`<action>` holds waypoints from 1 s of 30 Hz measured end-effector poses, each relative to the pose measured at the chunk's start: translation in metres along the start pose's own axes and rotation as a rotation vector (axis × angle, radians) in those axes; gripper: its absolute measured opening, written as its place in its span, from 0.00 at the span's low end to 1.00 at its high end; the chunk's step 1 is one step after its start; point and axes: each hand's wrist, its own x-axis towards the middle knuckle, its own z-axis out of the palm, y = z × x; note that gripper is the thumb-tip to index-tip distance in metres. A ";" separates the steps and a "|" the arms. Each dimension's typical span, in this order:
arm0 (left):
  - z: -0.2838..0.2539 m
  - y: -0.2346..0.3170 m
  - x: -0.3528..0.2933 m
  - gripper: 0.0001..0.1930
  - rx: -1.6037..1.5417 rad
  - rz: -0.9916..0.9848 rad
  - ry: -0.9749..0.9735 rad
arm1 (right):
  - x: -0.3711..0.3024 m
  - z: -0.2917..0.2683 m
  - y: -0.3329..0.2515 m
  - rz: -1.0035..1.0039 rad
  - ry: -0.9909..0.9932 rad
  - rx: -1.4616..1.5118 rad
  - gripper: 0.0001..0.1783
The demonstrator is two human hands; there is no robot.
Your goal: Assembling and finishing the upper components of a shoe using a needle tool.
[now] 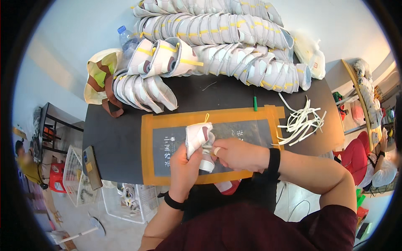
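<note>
My left hand (184, 165) grips a white shoe upper (196, 134) with a maroon patch and a yellow loop at its top. The upper stands tilted above a dark sheet (255, 134) with white lettering, taped down along its edges. Against the right side of the same upper, my right hand (240, 152) is closed, its fingers curled. A small pale yellowish bit shows at the fingertips, too little of it to name. White flat laces (302, 123) lie in a loose heap to the right. Beyond the sheet's far edge rests a thin green-handled tool (255, 103).
Nested rows of shoe uppers (213, 30) line the table's far side, by a plastic bottle (125, 37) and a cloth bag (95, 79). A phone (91, 161) lies at the left edge. White baskets (130, 203) stand below. People sit at both sides.
</note>
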 end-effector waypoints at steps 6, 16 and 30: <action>-0.002 -0.012 0.006 0.11 0.089 0.055 0.032 | 0.006 0.008 0.011 -0.022 -0.017 -0.244 0.10; -0.001 -0.005 0.009 0.11 0.288 0.094 0.062 | 0.021 0.016 0.023 -0.046 0.036 -0.099 0.14; -0.012 -0.014 0.007 0.10 0.354 0.130 0.022 | 0.010 -0.013 -0.034 0.687 -0.251 0.679 0.18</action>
